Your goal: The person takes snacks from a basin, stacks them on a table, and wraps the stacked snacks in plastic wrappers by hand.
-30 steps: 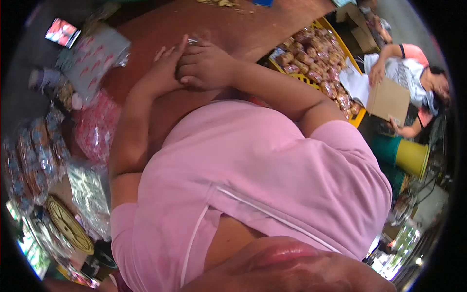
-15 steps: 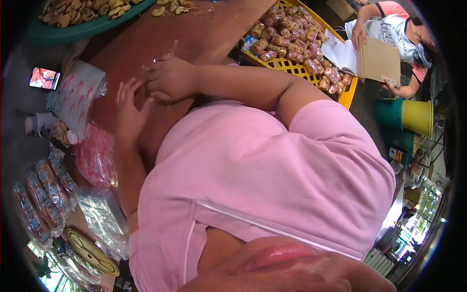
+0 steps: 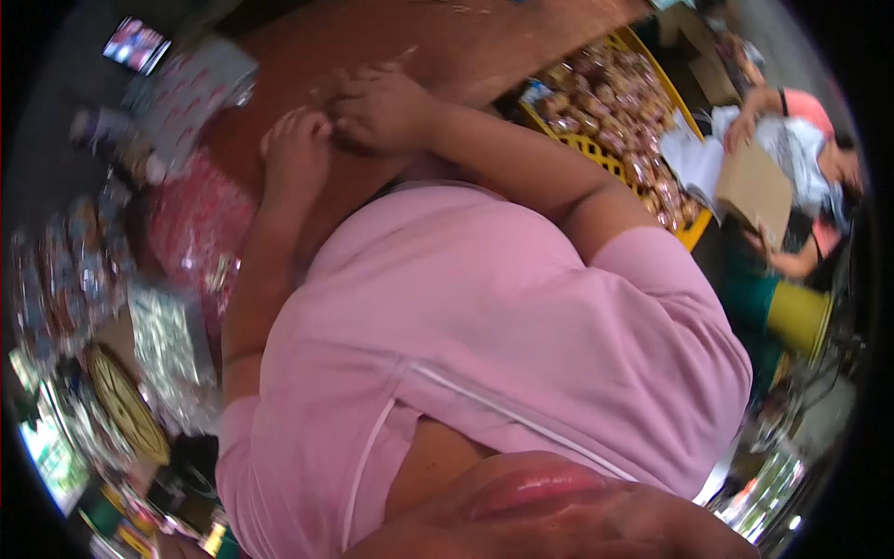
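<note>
Over the reddish-brown table (image 3: 484,51), my left hand (image 3: 296,154) has its fingers curled together; whatever they may hold is hidden. Close by on the right, my right hand (image 3: 384,107) is bent downward, its fingertips smeared by motion. A thin, clear, shiny streak shows just above it, too blurred to name. The two hands are near each other with a narrow gap between them. Left of my left forearm lies a pink-and-white plastic bundle (image 3: 196,219), and above that a clear printed plastic sheet (image 3: 191,98).
A yellow crate (image 3: 691,233) holds several wrapped snack packs (image 3: 610,102) at the right. Beyond it, a person (image 3: 801,154) holds a cardboard box (image 3: 756,186) beside green and yellow buckets (image 3: 799,317). Far left are a lit phone (image 3: 137,45), packaged goods (image 3: 70,270) and a round dial (image 3: 128,401).
The view has swung, and the green tray seen half a second ago is out of frame. My hands, clasped together a second ago, are apart. My left fingers, spread half a second ago, are curled.
</note>
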Action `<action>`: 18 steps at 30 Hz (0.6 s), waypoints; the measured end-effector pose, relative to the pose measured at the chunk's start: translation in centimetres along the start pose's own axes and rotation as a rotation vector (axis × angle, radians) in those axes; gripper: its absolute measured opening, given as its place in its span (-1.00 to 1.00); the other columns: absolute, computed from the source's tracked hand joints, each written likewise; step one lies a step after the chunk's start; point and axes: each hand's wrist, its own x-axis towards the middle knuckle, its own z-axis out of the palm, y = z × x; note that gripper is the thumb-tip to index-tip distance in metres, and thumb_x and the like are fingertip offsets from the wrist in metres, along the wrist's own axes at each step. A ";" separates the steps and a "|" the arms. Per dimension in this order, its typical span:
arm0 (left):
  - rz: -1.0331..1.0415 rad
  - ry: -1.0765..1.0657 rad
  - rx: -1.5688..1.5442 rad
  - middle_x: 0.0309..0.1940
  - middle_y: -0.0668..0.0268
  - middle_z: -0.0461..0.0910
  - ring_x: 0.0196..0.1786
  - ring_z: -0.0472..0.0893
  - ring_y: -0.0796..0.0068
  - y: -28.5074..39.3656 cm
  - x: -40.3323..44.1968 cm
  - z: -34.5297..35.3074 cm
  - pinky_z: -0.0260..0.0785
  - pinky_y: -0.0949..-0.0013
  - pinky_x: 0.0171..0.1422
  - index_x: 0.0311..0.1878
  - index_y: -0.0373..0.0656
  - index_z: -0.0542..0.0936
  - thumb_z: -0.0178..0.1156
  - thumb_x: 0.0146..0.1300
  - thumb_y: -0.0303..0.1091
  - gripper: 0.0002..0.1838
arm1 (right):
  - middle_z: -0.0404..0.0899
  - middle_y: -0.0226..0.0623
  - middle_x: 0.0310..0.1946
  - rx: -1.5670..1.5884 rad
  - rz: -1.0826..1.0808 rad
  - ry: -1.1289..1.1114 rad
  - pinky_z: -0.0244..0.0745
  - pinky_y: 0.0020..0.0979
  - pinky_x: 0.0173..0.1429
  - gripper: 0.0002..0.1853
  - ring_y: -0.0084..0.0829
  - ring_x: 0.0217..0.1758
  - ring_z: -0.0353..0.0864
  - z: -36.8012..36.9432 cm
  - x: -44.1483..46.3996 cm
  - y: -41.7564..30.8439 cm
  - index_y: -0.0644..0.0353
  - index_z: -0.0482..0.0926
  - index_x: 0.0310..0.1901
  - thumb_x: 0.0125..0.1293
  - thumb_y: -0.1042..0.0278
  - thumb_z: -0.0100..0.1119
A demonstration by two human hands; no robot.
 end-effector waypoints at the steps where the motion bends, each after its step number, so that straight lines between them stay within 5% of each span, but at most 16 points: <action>1: 0.003 0.005 0.006 0.04 0.23 0.66 0.30 0.56 0.07 -0.3 0.2 0.1 0.28 -0.11 0.37 -0.13 -0.04 0.62 0.26 0.40 -0.17 -0.83 | 0.67 -0.24 0.05 0.017 -0.032 0.071 0.40 0.01 0.29 -0.68 -0.11 0.11 0.60 0.2 -0.1 0.1 0.03 0.73 -0.02 0.43 0.04 0.13; 4: 0.025 0.017 -0.094 0.00 0.26 0.66 0.25 0.56 0.09 2.1 -0.1 -2.5 0.24 -0.07 0.36 -0.12 -0.03 0.64 0.32 0.35 -0.06 -0.74 | 0.66 -0.25 0.06 0.063 0.097 -0.171 0.38 0.00 0.27 -0.68 -0.11 0.15 0.57 -1.6 0.9 -0.6 0.05 0.72 -0.02 0.44 0.06 0.11; 10: -0.073 -0.088 -0.012 0.01 0.40 0.66 0.29 0.53 0.18 3.5 -2.4 -1.5 0.22 -0.17 0.30 -0.14 0.06 0.71 0.31 0.34 -0.04 -0.78 | 0.65 -0.25 -0.05 0.020 0.040 -0.037 0.38 -0.02 0.20 -0.73 -0.11 0.07 0.57 -0.8 1.2 -0.7 0.10 0.69 -0.12 0.44 0.12 0.10; 13: -0.080 0.035 -0.092 0.01 0.40 0.66 0.32 0.51 0.18 2.7 -2.3 -1.1 0.24 -0.20 0.29 -0.11 0.03 0.71 0.26 0.39 -0.10 -0.80 | 0.64 -0.22 -0.07 0.066 0.032 -0.008 0.38 -0.03 0.18 -0.74 -0.10 0.04 0.57 -0.9 1.2 -0.8 0.12 0.68 -0.13 0.44 0.15 0.11; 18: -0.057 0.107 -0.061 -0.04 0.15 0.68 0.11 0.59 -0.07 1.3 -0.5 -0.4 0.41 -0.14 0.16 -0.13 -0.10 0.72 0.22 0.36 -0.26 -0.83 | 0.68 -0.16 -0.01 0.081 0.044 -0.062 0.41 0.10 0.23 -0.71 -0.02 0.12 0.61 -1.3 1.2 -0.5 0.05 0.70 -0.05 0.42 0.07 0.13</action>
